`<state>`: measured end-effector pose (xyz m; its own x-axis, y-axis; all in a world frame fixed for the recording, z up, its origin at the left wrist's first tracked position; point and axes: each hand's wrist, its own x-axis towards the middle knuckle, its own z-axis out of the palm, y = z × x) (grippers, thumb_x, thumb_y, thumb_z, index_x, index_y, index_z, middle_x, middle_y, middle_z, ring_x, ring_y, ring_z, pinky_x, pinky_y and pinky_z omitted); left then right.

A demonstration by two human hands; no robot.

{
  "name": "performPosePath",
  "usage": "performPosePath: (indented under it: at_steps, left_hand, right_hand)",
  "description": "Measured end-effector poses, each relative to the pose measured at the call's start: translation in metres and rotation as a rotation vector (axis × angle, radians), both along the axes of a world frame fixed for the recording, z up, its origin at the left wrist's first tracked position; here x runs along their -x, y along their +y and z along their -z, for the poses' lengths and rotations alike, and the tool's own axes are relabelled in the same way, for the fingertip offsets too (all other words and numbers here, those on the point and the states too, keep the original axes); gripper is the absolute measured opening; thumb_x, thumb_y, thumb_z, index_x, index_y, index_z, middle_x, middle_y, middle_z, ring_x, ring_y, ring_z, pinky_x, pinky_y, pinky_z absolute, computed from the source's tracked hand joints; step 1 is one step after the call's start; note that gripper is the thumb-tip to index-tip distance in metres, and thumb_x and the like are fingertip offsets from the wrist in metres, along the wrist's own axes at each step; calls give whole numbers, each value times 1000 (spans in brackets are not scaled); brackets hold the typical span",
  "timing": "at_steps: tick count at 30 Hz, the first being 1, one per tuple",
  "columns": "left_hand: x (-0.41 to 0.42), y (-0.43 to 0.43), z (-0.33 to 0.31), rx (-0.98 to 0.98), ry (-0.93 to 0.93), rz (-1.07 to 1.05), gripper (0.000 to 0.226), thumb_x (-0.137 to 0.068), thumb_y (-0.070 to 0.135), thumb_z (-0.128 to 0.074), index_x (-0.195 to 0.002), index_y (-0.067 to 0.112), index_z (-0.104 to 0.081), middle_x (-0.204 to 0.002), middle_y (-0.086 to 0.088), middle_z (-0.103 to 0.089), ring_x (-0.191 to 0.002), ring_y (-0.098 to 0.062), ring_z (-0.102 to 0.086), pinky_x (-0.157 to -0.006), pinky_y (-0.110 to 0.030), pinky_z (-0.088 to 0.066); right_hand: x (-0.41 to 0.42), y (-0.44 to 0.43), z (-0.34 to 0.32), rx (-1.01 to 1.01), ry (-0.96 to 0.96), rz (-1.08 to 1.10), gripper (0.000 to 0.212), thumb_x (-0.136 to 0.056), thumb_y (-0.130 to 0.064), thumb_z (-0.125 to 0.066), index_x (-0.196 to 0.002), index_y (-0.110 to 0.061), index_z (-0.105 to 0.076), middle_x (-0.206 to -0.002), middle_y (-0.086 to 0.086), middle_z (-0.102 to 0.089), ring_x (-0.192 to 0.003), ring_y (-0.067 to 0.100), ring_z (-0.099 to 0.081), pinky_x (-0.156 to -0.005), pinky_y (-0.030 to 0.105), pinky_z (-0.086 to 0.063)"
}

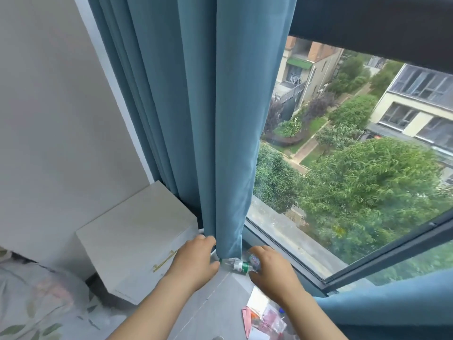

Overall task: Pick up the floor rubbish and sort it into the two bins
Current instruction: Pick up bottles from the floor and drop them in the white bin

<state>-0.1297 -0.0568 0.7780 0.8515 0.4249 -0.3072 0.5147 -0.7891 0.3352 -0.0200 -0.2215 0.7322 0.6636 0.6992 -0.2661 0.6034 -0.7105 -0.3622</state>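
Floor by window, lower centre: right hand (268, 268) half-closed around bottle (241, 265), left hand (196, 260) parting curtain (228, 241), holding nothing. Hem could snag bottle.

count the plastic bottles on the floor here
1: a clear plastic bottle with a green label, lying on its side at the foot of the blue curtain, between both hands. Others may hide behind the curtain.
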Motion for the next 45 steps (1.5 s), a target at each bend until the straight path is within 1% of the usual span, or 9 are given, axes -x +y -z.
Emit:
performPosePath:
  at_steps: [4,9,15,18,24,29,32,40,45]
  left_hand:
    - [-33,11,4,-2,11,62,30,-87,31,-52,-114,18,-52,-111,0,-53,-100,-21,-54,-81,-30,-46]
    - [-70,22,12,8,26,162,28,-85,31,-53,-110,17,-52,-106,0,-53,-97,-22,-54,-84,-34,-48]
    - [-113,39,22,12,42,314,34,-88,34,-54,-117,17,-52,-115,-2,-54,-104,-23,-55,-87,-33,-46]
    - [-136,51,26,6,56,417,37,-88,34,-54,-121,17,-50,-116,-2,-53,-107,-24,-53,-87,-31,-44]
    - [-173,75,39,-13,102,603,34,-86,31,-54,-116,15,-52,-112,-3,-54,-104,-25,-53,-84,-33,-44]
    - [-193,80,57,2,150,743,37,-89,32,-52,-122,15,-51,-121,-4,-53,-112,-25,-53,-90,-34,-45]
    - [-201,80,73,15,178,788,35,-87,30,-53,-119,17,-52,-121,-2,-54,-111,-23,-54,-90,-35,-47]
    - [-216,69,121,1,244,847,37,-88,30,-53,-123,18,-50,-122,-2,-53,-111,-24,-54,-90,-35,-48]
    - [-224,61,170,-21,259,855,31,-87,28,-52,-116,17,-51,-115,-4,-55,-105,-26,-55,-80,-32,-44]
  right_hand:
    - [-25,6,4,12,-6,57,46,-82,-27,-53,-128,-27,-50,-119,-5,-56,-111,19,-54,-83,29,-45]
    - [-43,9,11,21,-4,147,42,-80,-31,-55,-122,-27,-52,-112,-4,-57,-106,20,-56,-81,30,-47]
    - [-56,16,20,51,19,285,40,-83,-34,-57,-121,-25,-52,-111,-2,-57,-105,22,-55,-81,32,-44]
    - [-61,23,22,72,33,369,41,-83,-26,-53,-124,-23,-50,-115,-1,-57,-108,22,-54,-83,32,-44]
    - [-64,39,25,101,74,566,41,-84,-28,-53,-125,-21,-51,-120,1,-56,-113,24,-52,-91,34,-44]
    - [-56,42,32,149,127,698,42,-83,-23,-53,-125,-19,-50,-122,3,-56,-115,25,-52,-92,36,-45]
    - [-52,41,37,190,143,733,40,-83,-23,-52,-123,-18,-51,-119,3,-56,-113,26,-53,-88,35,-46]
    - [-51,30,74,239,192,780,37,-86,-24,-53,-123,-17,-51,-121,6,-55,-113,28,-53,-88,37,-48]
    - [-67,23,120,246,218,756,37,-84,-21,-54,-120,-15,-51,-118,8,-56,-111,29,-53,-86,37,-48]
